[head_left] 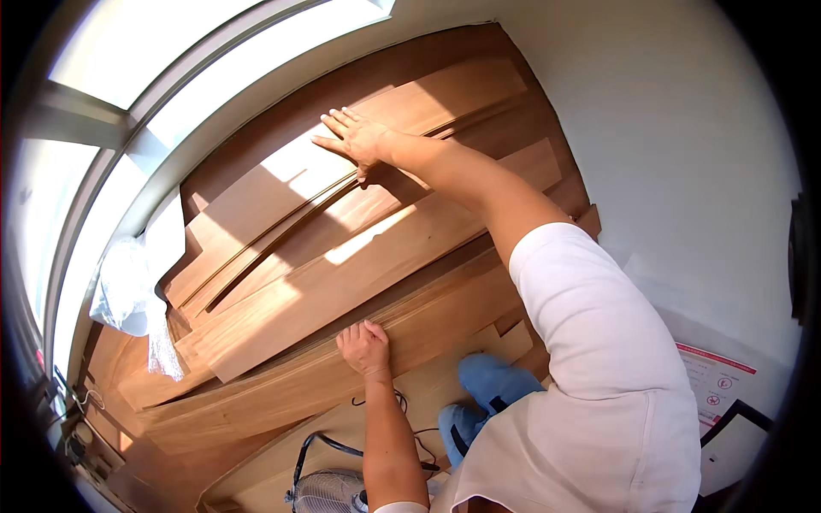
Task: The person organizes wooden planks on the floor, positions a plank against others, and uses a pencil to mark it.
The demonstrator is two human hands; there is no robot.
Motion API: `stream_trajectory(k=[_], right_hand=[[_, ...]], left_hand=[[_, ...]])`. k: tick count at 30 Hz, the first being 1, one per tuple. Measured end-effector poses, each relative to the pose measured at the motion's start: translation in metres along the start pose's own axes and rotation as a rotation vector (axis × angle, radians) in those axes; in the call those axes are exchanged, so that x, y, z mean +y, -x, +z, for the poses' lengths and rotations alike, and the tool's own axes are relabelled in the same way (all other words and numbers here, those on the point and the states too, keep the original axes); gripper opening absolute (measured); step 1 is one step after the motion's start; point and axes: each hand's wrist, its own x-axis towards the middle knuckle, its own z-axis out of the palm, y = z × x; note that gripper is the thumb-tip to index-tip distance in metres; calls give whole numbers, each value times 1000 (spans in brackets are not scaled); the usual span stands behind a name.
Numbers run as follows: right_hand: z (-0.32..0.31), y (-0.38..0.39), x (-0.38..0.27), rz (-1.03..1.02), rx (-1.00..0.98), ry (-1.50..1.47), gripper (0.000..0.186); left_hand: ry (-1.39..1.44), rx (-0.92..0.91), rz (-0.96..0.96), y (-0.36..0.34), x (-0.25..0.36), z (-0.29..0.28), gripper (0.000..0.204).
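Observation:
My right hand (pixel 355 143) lies with fingers spread on a sunlit wooden plank (pixel 291 175), its thumb near the plank's near edge. Beside that plank, nearer me, long thin strips run along a dark gap. Another wide plank (pixel 342 272) overlaps the stack closer to me. On the upper edge of the nearest stack of boards (pixel 282 389), my left hand (pixel 363 349) is closed, its fingers curled over the edge. The fingertips are hidden from view.
A window (pixel 171 94) borders the far left, with clear plastic wrap (pixel 128 286) beside the planks. A white wall (pixel 667 128) stands right. Near me are a fan (pixel 327 492), a black cable and my blue-trousered knees (pixel 500 380). A printed sheet (pixel 714 380) lies at lower right.

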Motion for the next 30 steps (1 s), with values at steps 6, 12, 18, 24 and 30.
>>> stream_trajectory(k=[6,12,18,24,30], right_hand=[[-2,7,5,-52,18,-46,126],[-21,54,-27,-41,98,-30,114],[-80,146,-80,-36,224,-62,108],[-127,268,-124,187,215,-183,109],[-157,397,-198,456,115,-253,110]], left_hand=[[-5,-16,31,-1,3,-4,20],[-5,15,49,-3,5,-7,23],[-12,53,42,-1,-1,-4,23],[-20,117,48,-2,-3,-7,25],[-27,123,32,-3,2,-11,28]])
